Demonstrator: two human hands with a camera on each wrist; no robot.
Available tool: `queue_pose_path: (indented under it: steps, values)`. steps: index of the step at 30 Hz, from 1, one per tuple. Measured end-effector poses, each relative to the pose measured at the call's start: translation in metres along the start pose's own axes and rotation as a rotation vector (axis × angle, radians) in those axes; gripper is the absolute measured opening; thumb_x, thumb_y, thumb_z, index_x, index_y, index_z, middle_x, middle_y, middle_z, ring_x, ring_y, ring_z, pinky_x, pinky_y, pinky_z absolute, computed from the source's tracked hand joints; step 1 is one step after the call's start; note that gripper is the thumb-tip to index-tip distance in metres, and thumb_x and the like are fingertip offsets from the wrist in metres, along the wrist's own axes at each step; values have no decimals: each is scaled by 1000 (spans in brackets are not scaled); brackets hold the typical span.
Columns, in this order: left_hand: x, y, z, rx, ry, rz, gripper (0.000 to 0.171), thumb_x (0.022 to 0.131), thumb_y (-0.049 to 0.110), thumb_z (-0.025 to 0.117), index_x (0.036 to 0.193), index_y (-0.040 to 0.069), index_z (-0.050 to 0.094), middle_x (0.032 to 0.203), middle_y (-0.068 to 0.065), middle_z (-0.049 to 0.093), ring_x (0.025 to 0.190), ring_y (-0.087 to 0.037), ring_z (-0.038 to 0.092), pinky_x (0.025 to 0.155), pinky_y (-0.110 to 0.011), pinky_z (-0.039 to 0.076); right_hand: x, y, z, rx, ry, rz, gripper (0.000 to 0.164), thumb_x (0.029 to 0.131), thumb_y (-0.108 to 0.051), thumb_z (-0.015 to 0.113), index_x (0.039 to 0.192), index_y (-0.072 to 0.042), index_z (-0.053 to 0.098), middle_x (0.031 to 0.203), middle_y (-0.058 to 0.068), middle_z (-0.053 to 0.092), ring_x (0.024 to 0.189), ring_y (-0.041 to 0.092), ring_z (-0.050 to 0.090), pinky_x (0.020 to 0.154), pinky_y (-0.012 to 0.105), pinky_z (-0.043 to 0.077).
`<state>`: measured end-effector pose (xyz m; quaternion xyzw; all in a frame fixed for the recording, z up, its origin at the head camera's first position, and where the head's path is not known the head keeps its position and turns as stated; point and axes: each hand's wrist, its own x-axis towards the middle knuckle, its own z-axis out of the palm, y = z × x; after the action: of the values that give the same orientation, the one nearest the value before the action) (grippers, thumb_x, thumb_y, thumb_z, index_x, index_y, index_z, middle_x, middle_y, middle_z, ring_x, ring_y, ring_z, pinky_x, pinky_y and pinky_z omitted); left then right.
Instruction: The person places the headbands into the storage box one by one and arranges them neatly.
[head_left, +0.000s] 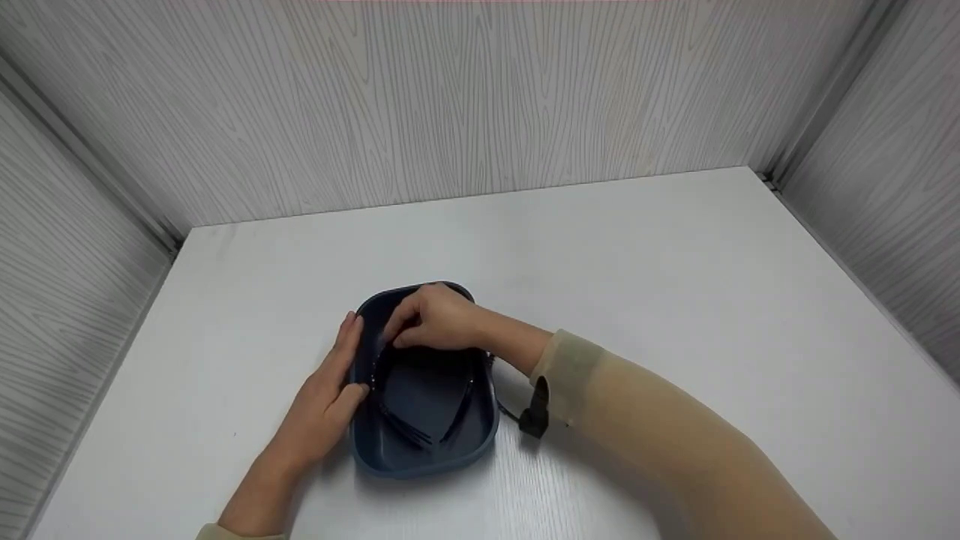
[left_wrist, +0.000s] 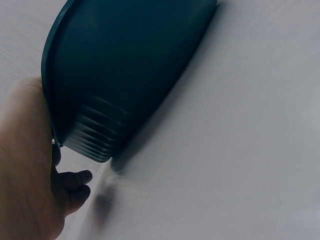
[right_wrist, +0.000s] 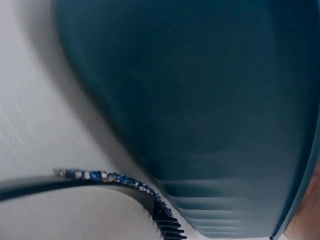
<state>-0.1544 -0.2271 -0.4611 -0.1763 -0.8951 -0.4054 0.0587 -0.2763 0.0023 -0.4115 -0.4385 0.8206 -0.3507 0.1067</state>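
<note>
A dark blue plastic storage bin point(head_left: 422, 474) stands on the table, its ribbed corner showing in both wrist views. My left hand point(head_left: 322, 405) holds its left wall, thumb at the rim and fingers along the outside. Over the bin's far half reaches my right hand point(head_left: 439, 319), pinching a dark headband point(head_left: 401, 427) near the top of its curve. That headband lies inside the bin with its two ends towards me. Outside, close by the bin's right wall, lies a black toothed headband point(right_wrist: 115, 177) with blue and clear rhinestones, mostly hidden by my right arm in the head view.
The white tabletop point(head_left: 645, 247) is bounded by grey wood-grain panels point(head_left: 450, 105) at the back and both sides. A small black device point(head_left: 534, 416) hangs beneath my right sleeve cuff, just right of the bin.
</note>
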Motion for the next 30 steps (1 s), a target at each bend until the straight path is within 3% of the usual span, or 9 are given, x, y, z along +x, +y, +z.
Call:
queue_pose_path:
  steps: [23, 30]
  values:
    - [0, 0, -1, 3, 2, -11, 82, 100, 6, 50, 172, 23, 14, 177, 9, 9, 162, -15, 12, 124, -17, 8, 2, -2, 0, -33, -18, 24, 17, 97, -18, 79, 113, -19, 85, 107, -9, 80, 98, 1, 69, 89, 20, 52]
    - [-1, 0, -1, -5, 19, 30, 82, 98, 4, 50, 172, 17, 17, 177, 6, 11, 162, -18, 13, 124, -17, 9, 1, -1, 0, -3, -28, 33, 18, 96, -17, 79, 113, -18, 85, 106, -9, 80, 97, 1, 69, 89, 20, 52]
